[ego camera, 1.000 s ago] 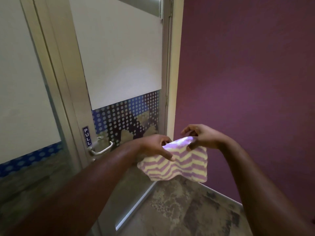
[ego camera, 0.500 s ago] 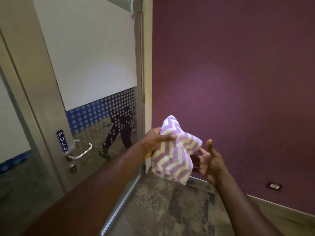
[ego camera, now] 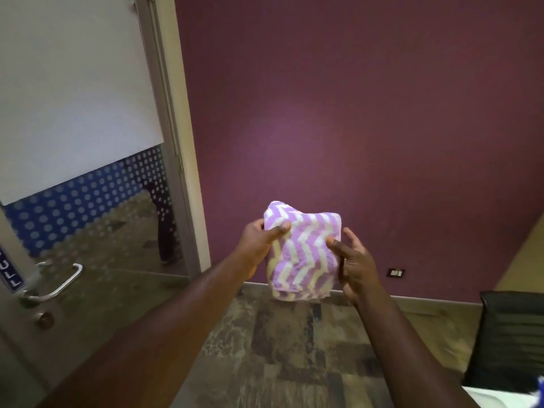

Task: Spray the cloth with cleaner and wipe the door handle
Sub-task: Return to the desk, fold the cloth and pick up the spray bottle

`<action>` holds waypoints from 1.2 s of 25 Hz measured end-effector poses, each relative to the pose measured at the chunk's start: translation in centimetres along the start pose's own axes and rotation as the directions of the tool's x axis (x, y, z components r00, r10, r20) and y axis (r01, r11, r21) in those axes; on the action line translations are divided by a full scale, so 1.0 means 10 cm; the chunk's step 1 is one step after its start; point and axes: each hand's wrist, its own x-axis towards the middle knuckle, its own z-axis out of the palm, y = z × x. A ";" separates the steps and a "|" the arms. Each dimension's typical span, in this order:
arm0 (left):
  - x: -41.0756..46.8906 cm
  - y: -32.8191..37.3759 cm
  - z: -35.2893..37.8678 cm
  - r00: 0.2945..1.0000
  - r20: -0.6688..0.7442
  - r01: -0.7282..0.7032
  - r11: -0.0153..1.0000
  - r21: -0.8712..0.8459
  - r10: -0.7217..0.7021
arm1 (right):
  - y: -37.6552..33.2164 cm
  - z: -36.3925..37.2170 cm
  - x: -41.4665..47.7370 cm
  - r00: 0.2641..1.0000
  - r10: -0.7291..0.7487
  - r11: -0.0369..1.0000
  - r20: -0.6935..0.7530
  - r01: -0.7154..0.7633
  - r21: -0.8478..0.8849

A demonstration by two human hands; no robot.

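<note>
A purple and pale yellow zigzag cloth (ego camera: pixel 306 251) is bunched and folded between both hands at chest height, in front of the purple wall. My left hand (ego camera: pixel 259 245) pinches its upper left corner with the thumb on top. My right hand (ego camera: pixel 353 263) holds its right edge, thumb on the front. The silver lever door handle (ego camera: pixel 56 285) sits at the far left on the metal frame of the glass door (ego camera: pixel 73 92), well apart from the cloth. No cleaner bottle is in view.
A blue PULL sign (ego camera: pixel 8 275) and a round lock (ego camera: pixel 45 319) flank the handle. A black chair back (ego camera: pixel 512 340) stands at the lower right. A wall socket (ego camera: pixel 396 272) sits low on the purple wall. Patterned carpet (ego camera: pixel 279 348) covers the floor.
The view has swung right, so the door and handle slid to the left edge. The cloth went from spread out to bunched, and my right hand has taken hold of its right edge again.
</note>
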 end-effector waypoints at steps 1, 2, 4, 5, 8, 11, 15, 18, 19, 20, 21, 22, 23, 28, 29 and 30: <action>0.01 -0.04 0.15 0.998 -0.053 -0.022 0.998 0.056 0.025 | -0.07 -0.12 -0.01 0.994 -0.071 0.993 -0.086 0.063 -0.096; -0.01 -0.07 0.33 0.995 -0.090 -0.041 0.995 0.093 0.049 | -0.13 -0.27 -0.03 0.978 -0.152 0.970 -0.146 0.119 -0.212; -0.03 -0.16 0.63 0.996 -0.058 -0.064 0.994 0.084 0.069 | -0.21 -0.63 -0.10 0.944 -0.284 0.894 -0.169 0.196 -0.403; -0.03 -0.21 0.80 0.998 0.031 -0.059 0.997 0.052 0.057 | -0.26 -0.84 -0.16 0.932 -0.319 0.873 -0.169 0.220 -0.436; -0.09 -0.41 1.22 0.942 0.336 -0.046 0.984 0.171 -0.015 | -0.45 -1.40 -0.38 0.961 -0.228 0.926 -0.157 0.164 -0.341; -0.22 -0.56 1.67 0.890 0.447 -0.099 0.918 0.384 -0.091 | -0.65 -1.98 -0.69 0.995 -0.099 0.931 -0.023 0.084 -0.356; -0.37 -0.68 2.20 0.841 0.524 -0.249 0.765 0.594 -0.133 | -0.89 -2.57 -1.10 0.990 -0.142 0.700 0.022 0.116 -0.705; -0.50 -0.80 2.52 0.865 0.479 -0.268 0.667 0.695 -0.152 | -1.03 -2.86 -1.30 0.958 -0.285 0.493 0.027 0.171 -0.853; -0.55 -0.84 2.61 0.874 0.467 -0.269 0.667 0.694 -0.134 | -1.06 -2.96 -1.37 0.954 -0.301 0.464 0.008 0.154 -0.872; -0.59 -0.87 2.69 0.878 0.464 -0.266 0.688 0.676 -0.116 | -1.08 -3.06 -1.42 0.953 -0.303 0.478 -0.020 0.134 -0.868; -0.62 -0.89 2.76 0.877 0.468 -0.252 0.729 0.636 -0.106 | -1.08 -3.16 -1.47 0.954 -0.293 0.532 -0.054 0.116 -0.839; -0.65 -0.91 2.83 0.876 0.470 -0.212 0.783 0.584 -0.113 | -1.06 -3.26 -1.50 0.959 -0.269 0.601 -0.092 0.092 -0.794; -0.68 -0.91 2.89 0.877 0.460 -0.142 0.837 0.528 -0.141 | -1.03 -3.32 -1.54 0.963 -0.239 0.659 -0.128 0.063 -0.750; -0.69 -1.13 3.22 0.885 0.418 0.054 0.938 0.344 -0.204 | -0.85 -3.44 -1.65 0.936 -0.228 0.771 -0.270 0.004 -0.636; -0.66 -1.20 3.29 0.890 0.413 0.048 0.941 0.334 -0.192 | -0.81 -3.46 -1.66 0.922 -0.239 0.778 -0.304 -0.005 -0.628; -0.61 -1.27 3.35 0.896 0.408 0.028 0.938 0.344 -0.177 | -0.75 -3.48 -1.66 0.906 -0.254 0.779 -0.338 -0.015 -0.627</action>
